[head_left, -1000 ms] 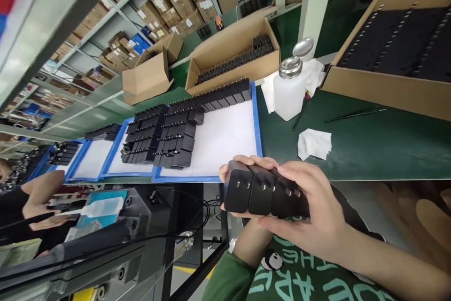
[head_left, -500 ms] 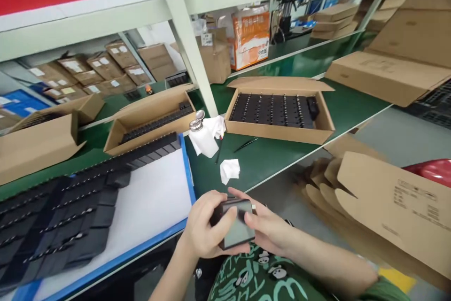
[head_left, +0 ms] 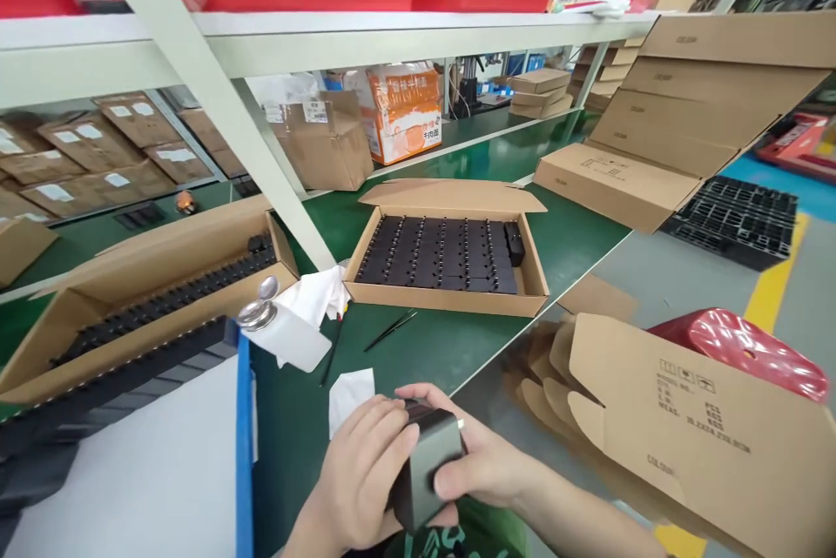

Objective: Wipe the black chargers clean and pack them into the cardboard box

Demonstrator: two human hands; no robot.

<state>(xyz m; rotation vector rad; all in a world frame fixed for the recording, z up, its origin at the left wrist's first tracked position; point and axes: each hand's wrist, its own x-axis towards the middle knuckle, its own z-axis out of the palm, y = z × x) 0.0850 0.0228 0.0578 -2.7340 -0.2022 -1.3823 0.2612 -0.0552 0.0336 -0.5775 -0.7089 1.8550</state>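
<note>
A small black box-shaped device (head_left: 431, 458) with a flat grey-looking face is held over the near edge of the green bench. My left hand (head_left: 359, 475) wraps around its left side, fingers over the top. On the other side my right hand (head_left: 487, 453) grips it, thumb pressed on the flat face. A small light-coloured tab pokes out at its upper right corner. Just beyond my left hand lies a folded white wipe (head_left: 351, 397). Farther off are black tweezers (head_left: 390, 330) and a white dispenser bottle (head_left: 293, 339) with a metal cap.
An open cardboard box (head_left: 450, 301) holds rows of black units. Another long box (head_left: 163, 314) with black parts stands left, behind a blue-edged white mat (head_left: 157, 471). A shelf post (head_left: 241, 140) rises from the bench. Flattened cartons (head_left: 692, 427) and a red stool (head_left: 738, 345) are at right.
My view has swung to the right, so the bench items sit farther left. Both hands keep hold of the device, which is now tilted more upright, showing its side and top.
</note>
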